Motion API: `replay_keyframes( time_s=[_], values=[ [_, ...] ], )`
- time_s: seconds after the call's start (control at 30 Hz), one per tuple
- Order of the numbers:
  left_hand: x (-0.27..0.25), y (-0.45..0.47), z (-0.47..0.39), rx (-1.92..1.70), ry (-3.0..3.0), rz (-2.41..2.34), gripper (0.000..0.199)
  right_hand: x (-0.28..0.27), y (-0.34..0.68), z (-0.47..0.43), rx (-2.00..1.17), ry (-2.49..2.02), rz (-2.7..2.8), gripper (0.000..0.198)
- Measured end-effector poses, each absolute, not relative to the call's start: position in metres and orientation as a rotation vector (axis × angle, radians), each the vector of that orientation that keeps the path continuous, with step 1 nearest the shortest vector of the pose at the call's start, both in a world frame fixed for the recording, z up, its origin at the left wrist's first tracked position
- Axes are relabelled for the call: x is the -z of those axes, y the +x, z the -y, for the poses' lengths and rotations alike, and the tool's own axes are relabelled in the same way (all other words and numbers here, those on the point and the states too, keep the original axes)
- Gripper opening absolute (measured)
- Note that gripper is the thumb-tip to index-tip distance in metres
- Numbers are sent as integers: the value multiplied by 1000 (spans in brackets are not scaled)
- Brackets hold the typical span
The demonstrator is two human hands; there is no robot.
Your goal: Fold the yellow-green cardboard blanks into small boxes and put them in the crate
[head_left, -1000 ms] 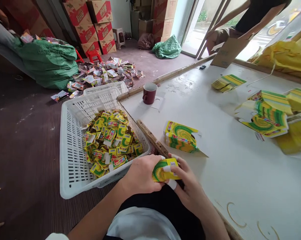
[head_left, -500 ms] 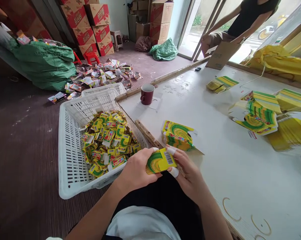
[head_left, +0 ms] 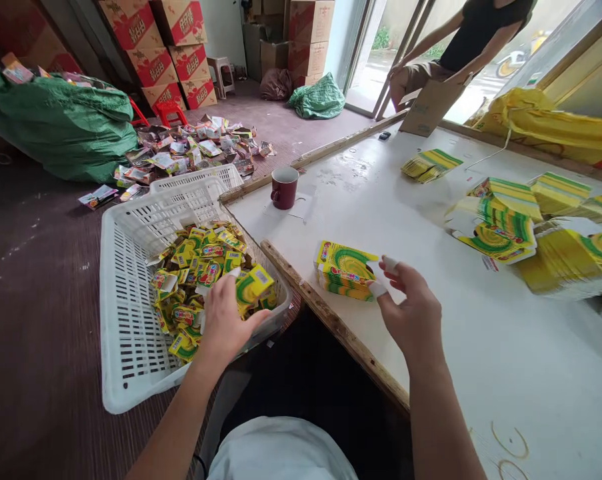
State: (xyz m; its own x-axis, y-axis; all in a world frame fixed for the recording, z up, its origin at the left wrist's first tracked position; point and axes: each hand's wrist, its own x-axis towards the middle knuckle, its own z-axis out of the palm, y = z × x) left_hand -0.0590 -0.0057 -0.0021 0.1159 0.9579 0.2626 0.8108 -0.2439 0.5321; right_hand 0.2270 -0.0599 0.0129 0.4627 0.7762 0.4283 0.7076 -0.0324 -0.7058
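My left hand [head_left: 227,319] is over the white plastic basket [head_left: 111,320], its thumb spread away from the fingers. A small folded yellow-green box [head_left: 255,288] is at its fingertips, looking loose rather than gripped. Below it, many similar small boxes [head_left: 211,273] lie heaped in the basket. My right hand [head_left: 411,303], with white tape on its thumb and a finger, reaches to the right end of a stack of flat yellow-green cartons [head_left: 348,267] on the white table. Thumb and fingers stand apart there, by the cartons' white flaps.
A maroon mug [head_left: 284,189] stands near the corner of the table [head_left: 481,347], which has a wooden edge strip [head_left: 331,327]. More carton stacks [head_left: 511,220] lie to the right. A person [head_left: 481,40] is beyond the table, behind a cardboard piece [head_left: 431,110]. Packets [head_left: 201,147] litter the floor.
Both hands held one small box between them. They have parted: my left hand carried the box left over the basket, and my right hand moved to the carton stack. The view shifted slightly.
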Motion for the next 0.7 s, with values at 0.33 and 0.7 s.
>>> replay_keyframes(
  time_s=[0.33,0.7],
  values=[
    [0,-45,24,-719,2041,-1319,37,-6,225,46,-50,-1882,1331,30],
    [-9,-13,45,-659,1418,-813,71,-41,209,74,-486,-1475,939,43]
  ],
)
